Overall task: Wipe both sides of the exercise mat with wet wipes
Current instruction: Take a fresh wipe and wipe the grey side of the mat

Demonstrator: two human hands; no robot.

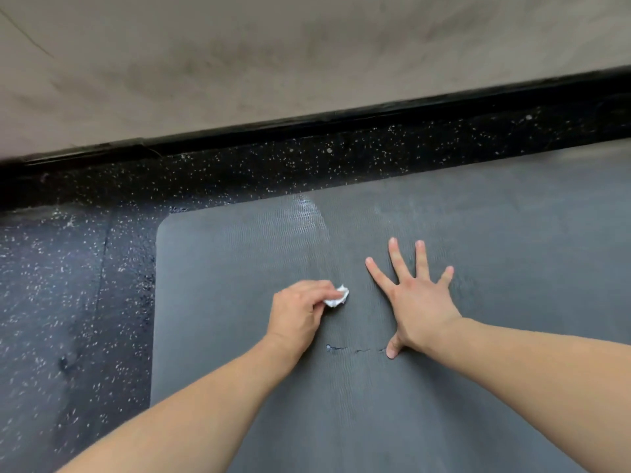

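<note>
Two bare hands work on a grey exercise mat (pixel 444 404) lying flat on the black speckled floor (pixel 68 302) beside a pale wall (pixel 307 63). Right hand (pixel 415 302) presses flat on the mat, fingers spread wide. Left hand (pixel 298 312) pinches a crumpled white wet wipe (pixel 337 297) against the mat. A wet streak (pixel 309 213) shines near the far edge, and small tears (pixel 345 349) show between the wrists.

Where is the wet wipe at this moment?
In the head view the wet wipe is pinched by the left hand on the grey mat, just left of the flat right hand.
</note>
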